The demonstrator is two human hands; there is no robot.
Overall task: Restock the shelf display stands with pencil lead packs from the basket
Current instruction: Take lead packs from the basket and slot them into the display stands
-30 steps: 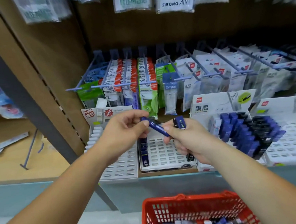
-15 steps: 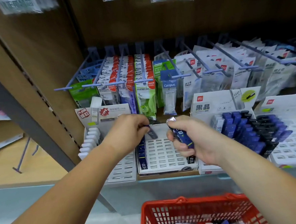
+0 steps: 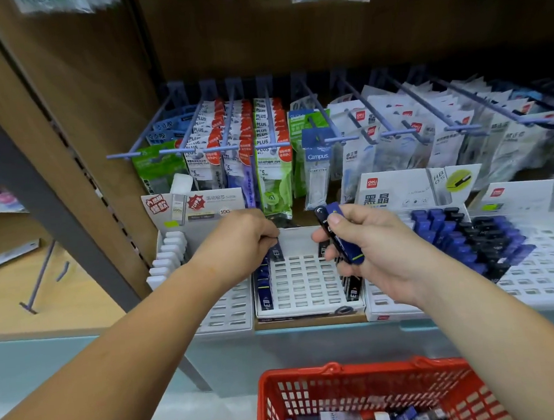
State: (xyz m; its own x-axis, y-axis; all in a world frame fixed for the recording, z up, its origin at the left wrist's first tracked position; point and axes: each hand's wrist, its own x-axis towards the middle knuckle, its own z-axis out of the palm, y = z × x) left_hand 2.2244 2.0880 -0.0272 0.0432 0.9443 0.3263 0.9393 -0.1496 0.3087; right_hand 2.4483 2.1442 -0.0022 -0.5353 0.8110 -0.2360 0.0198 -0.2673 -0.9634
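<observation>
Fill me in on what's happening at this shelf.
A person is restocking a white slotted display stand with pencil lead packs. Their left grip pinches one dark pack over the stand's back-left slots, while the right grip holds a few blue packs above its right side. The stand is mostly unfilled, with packs only along its left and right edges. More packs lie in the red basket below.

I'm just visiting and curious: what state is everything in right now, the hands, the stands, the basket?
Left hand: pinching one lead pack at the middle stand's back-left slots.
Right hand: gripping a bundle of packs.
Middle stand: mostly empty slots, packs only along its side columns.
Right stand: back-left part filled, front slots empty.
Basket: holds more packs at its bottom.
</observation>
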